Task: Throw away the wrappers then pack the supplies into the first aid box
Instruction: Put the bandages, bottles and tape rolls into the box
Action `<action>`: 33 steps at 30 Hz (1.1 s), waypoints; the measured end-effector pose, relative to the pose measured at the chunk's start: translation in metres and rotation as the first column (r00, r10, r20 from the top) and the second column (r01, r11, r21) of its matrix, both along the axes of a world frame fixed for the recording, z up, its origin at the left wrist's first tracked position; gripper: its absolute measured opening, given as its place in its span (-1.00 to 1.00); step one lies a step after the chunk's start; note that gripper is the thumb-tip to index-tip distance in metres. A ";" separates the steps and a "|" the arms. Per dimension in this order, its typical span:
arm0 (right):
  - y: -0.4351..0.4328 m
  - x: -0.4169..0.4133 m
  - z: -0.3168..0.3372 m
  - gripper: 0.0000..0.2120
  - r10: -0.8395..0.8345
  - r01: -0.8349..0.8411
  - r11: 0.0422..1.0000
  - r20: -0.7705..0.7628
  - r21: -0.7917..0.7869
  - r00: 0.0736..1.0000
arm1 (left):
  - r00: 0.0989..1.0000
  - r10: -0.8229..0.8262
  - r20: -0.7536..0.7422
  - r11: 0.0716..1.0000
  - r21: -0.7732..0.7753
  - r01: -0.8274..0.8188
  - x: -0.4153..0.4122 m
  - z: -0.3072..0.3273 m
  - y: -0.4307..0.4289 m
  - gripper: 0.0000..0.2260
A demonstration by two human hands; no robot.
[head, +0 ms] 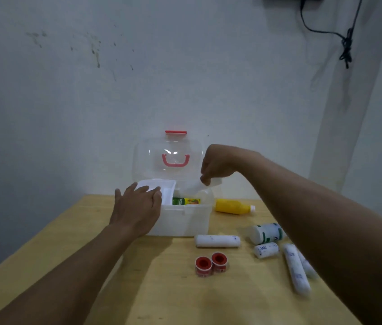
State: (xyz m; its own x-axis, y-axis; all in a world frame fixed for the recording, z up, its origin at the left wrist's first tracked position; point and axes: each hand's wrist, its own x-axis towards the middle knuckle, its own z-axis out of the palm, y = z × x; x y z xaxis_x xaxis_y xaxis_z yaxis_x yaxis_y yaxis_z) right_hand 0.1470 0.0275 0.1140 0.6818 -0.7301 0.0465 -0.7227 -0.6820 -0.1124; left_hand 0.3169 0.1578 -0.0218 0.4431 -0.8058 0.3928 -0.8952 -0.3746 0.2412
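Wooden surface (157, 289): carries open first aid box (185, 221)
Left hand (138, 205): fingers spread, resting on box's inner tray (159, 186)
Right hand (218, 165): pinching white packet (208, 182) above box

Left hand (138, 207) reaching forward palm down, fingers (146, 191) lying spread and flat, right hand (218, 164) hanging raised with wrist bent downward, fingers pinching together, both forearms stretching out bare

No text can be read: blue print on the gauze rolls (295, 268), green marks on the white bottle (266, 233) and the green-and-yellow packet's (186, 201) label are all blurred.
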 end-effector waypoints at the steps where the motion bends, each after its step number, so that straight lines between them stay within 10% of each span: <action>1: 0.000 0.006 -0.005 -0.66 -0.004 0.004 1.000 -0.029 -0.001 1.000 | 1.000 -0.001 -0.004 1.000 -0.001 0.001 0.000 0.000 0.000 -0.51; 33: 0.007 0.051 -0.070 -0.85 -0.182 0.155 0.965 0.117 0.214 0.976 | 1.000 -0.016 -0.025 0.999 -0.047 0.015 0.001 -0.002 -0.002 -0.50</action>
